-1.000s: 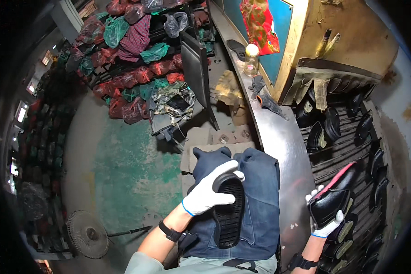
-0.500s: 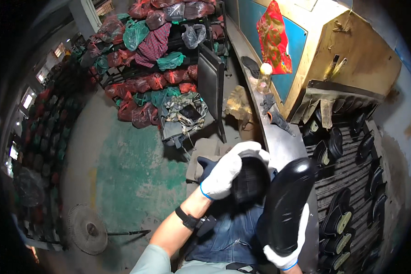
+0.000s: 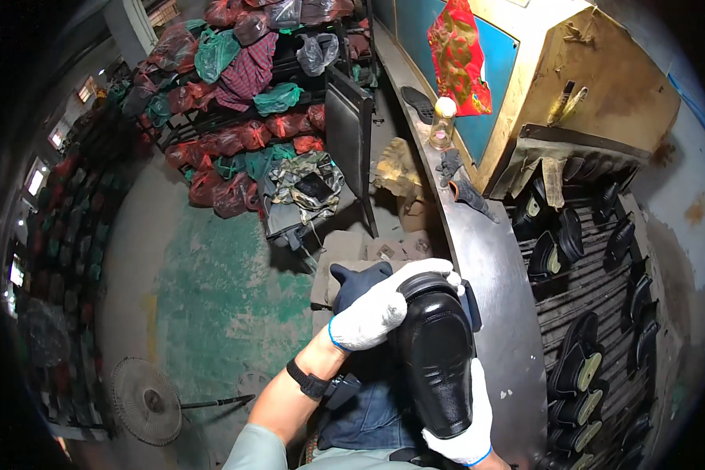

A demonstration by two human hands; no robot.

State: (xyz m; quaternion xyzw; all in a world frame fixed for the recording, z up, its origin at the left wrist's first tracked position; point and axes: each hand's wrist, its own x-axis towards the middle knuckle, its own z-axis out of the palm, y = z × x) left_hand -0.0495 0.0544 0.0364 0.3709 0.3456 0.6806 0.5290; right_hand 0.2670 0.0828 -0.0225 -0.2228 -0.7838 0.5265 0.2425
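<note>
Over my lap, a glossy black shoe [image 3: 440, 364] stands lengthwise between my two white-gloved hands. My left hand [image 3: 374, 312] is closed round its far end, with the fingers curled over a dark rim there. Lower down, my right hand [image 3: 470, 431] grips the near end, thumb along the right side and palm underneath. The dark piece seen in my left hand before is now largely covered by this shoe; where one ends and the other begins I cannot make out.
A metal ledge [image 3: 489, 290] runs along my right, bearing dark gloves [image 3: 466, 192], a glass bottle [image 3: 442, 125] and a black sole [image 3: 417, 103]. Beyond it, several black shoes [image 3: 580, 356] lie on a slatted conveyor [image 3: 595, 290]. At left stand a fan [image 3: 149, 399] and a chair [image 3: 348, 137].
My right hand has brought its shoe left and against the dark piece in my left hand. The two hands are now closer together. The view has shifted slightly.
</note>
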